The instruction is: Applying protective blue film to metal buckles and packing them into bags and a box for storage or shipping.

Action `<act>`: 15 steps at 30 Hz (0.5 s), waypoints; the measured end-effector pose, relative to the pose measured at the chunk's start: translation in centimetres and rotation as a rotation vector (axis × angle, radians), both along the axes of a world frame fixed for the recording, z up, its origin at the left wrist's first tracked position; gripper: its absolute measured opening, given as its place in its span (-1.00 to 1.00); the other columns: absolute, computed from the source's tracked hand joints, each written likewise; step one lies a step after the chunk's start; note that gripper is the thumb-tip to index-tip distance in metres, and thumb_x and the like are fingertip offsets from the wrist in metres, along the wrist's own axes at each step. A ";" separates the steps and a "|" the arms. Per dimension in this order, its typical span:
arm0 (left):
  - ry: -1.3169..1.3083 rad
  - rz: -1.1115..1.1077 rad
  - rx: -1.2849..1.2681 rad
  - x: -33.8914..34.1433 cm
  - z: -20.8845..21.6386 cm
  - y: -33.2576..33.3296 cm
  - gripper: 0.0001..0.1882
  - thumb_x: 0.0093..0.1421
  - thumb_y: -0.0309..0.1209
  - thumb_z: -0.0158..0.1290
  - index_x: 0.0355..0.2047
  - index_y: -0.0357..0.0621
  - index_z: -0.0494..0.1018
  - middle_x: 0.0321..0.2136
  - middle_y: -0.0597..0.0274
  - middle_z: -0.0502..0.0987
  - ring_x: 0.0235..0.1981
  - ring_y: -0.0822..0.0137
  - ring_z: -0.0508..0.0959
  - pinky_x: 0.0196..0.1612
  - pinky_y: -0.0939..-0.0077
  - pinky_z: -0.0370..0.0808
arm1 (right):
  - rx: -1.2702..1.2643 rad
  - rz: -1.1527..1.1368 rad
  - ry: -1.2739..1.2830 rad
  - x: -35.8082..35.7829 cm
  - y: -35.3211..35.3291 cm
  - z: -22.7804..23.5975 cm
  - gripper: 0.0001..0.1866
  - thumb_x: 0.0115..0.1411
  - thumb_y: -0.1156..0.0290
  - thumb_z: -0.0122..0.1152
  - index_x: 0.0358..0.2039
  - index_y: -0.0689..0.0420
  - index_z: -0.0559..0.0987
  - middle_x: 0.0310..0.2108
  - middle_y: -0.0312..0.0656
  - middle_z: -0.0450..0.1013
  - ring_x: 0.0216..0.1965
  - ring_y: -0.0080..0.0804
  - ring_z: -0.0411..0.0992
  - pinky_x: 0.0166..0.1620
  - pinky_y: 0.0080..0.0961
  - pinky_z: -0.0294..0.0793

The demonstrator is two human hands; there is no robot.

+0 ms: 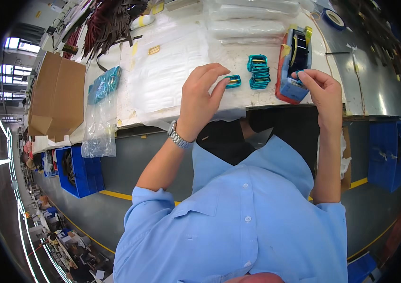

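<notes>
My left hand (pixel 203 90), wearing a metal watch, hovers low over the table with thumb and forefinger apart. Its thumb tip is at the left end of a gold buckle with a shiny teal edge (pixel 233 81), lying flat. Just right of that, a stack of similar teal-edged buckles (pixel 259 72) leans in an overlapping row. At the front end of a blue and red tape dispenser (pixel 293 70), my right hand (pixel 322 88) pinches a small teal-looking end of tape between thumb and forefinger. The fingertips partly cover it.
White wrapped packs (pixel 252 26) lie at the back. One gold buckle (pixel 154 50) rests on white sheeting (pixel 167 75). To the left are a teal bagged pack (pixel 104 85) and a cardboard box (pixel 58 96). A blue tape roll (pixel 333 19) sits far right.
</notes>
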State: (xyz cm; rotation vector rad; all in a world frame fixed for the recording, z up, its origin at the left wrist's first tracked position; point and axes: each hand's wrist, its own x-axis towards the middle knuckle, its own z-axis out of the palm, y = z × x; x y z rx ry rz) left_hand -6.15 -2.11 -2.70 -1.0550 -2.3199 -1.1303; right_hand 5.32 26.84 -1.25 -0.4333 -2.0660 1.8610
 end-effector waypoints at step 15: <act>0.177 0.172 -0.633 -19.4 -1.7 -13.0 -0.91 0.27 -0.49 0.17 -0.24 -0.18 0.61 -0.29 0.01 0.67 -0.23 -0.09 0.65 -0.13 0.08 0.57 | -0.468 0.075 -0.092 9.4 -7.8 -7.2 -0.86 0.46 0.43 0.25 -0.23 0.23 0.65 -0.25 -0.17 0.71 -0.39 -0.65 0.57 -0.37 -0.68 0.48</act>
